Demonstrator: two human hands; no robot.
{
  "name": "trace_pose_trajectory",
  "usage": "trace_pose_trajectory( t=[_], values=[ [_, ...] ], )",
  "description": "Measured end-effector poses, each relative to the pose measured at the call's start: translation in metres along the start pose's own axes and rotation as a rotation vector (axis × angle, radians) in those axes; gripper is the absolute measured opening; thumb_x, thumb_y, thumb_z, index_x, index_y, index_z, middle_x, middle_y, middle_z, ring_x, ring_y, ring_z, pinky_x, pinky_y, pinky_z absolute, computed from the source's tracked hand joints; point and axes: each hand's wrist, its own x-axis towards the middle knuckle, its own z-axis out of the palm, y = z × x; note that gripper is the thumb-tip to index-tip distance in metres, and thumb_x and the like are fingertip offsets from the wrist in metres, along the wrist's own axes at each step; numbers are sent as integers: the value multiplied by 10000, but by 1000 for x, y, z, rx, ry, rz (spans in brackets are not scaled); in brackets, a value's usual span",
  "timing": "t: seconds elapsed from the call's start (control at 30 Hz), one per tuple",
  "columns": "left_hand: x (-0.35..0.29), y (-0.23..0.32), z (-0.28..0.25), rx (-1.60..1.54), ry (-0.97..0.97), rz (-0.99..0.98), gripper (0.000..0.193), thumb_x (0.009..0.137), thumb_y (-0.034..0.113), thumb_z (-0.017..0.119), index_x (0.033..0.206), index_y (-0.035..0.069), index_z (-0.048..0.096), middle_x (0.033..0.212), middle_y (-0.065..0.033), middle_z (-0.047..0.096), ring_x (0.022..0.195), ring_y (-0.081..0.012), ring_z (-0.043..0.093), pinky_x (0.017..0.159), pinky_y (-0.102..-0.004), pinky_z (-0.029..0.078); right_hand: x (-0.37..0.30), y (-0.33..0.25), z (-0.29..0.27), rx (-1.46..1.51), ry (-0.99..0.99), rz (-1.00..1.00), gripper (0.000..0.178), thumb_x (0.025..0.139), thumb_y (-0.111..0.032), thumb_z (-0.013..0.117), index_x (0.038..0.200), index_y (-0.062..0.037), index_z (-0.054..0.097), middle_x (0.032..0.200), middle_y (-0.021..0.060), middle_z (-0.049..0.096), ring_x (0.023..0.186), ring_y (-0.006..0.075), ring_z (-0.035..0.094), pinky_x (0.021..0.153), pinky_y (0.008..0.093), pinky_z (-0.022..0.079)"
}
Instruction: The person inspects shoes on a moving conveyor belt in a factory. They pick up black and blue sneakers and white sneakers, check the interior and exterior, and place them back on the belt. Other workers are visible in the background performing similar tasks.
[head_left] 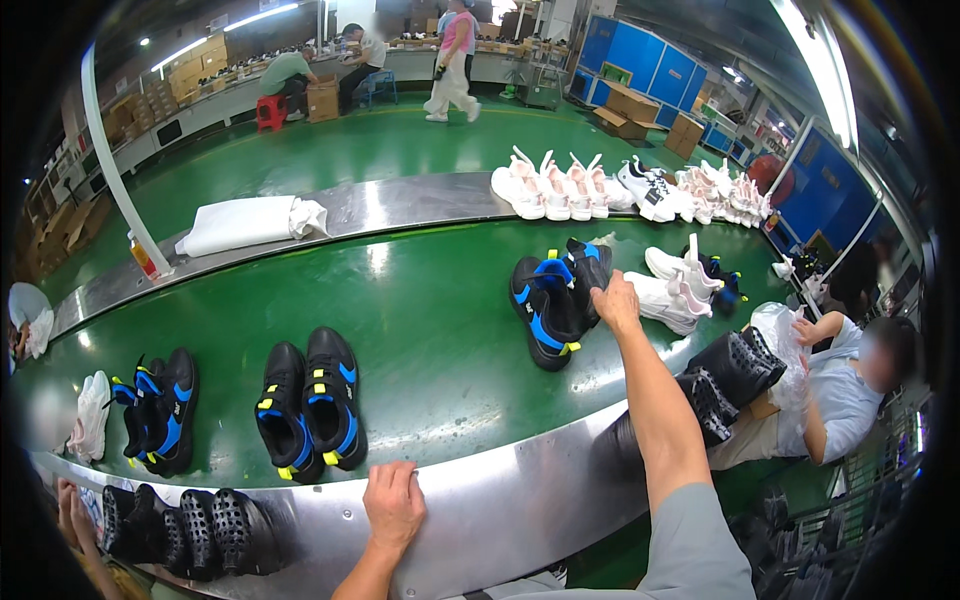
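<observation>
Sneakers in black, blue and yellow (541,328) are placed as a pair on the green belt (440,330), just to the left of the right hand (617,302), which grasps the nearer shoe at its side. Left hand (393,505), with bent fingers, rests on the metal edge (320,530), well apart from this pair; whether it grips there, I cannot tell.

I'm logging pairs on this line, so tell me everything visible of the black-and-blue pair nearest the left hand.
The pair is black with blue panels, yellow heel tabs and yellow accents near the tongues; the uppers look synthetic. Both shoes stand side by side, soles down on the green surface, toes pointing away from the person. No hand touches them.
</observation>
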Motion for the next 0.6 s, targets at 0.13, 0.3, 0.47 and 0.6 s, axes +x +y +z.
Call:
trace_pose_trajectory(
  t=[0.13, 0.3, 0.47, 0.6],
  values=[
    [2, -1, 7, 73, -33, 20, 211, 803, -28, 699, 1001, 44, 712, 975, -125, 682, 892, -348, 620, 761, -445, 531, 29, 29, 43, 87, -128, -13, 738, 888, -297, 755, 1531, -61, 477, 1326, 311, 668, 1267, 487, 625, 1074, 528, 515],
    [2, 3, 2, 111, -50, 31, 219, 780, -33, 693, 981, 54, 711, 956, -109, 673, 880, -337, 607, 746, -435, 523, 39, 20, 75, 281, -42, 249, 795, 900, -364, 787, 1560, -56, 468, 1380, 289, 656, 1296, 458, 617, 1119, 492, 483],
    [8, 6, 13, 73, -73, 50, 209, 773, -19, 702, 967, 57, 711, 959, -102, 673, 880, -329, 606, 748, -431, 523, 13, 27, 112, 949, 276, 623, 659, 970, -281, 753, 1524, -20, 509, 1473, 245, 607, 1356, 383, 583, 1152, 450, 451],
    [1, 2, 6, 110, -62, 27, 200, 768, -21, 704, 951, 61, 712, 958, -100, 673, 884, -330, 607, 749, -432, 524, -45, -14, 99, 893, -149, 669, 550, 967, -357, 760, 1396, -34, 641, 1289, 214, 708, 1125, 371, 708, 967, 521, 563]
  ],
)
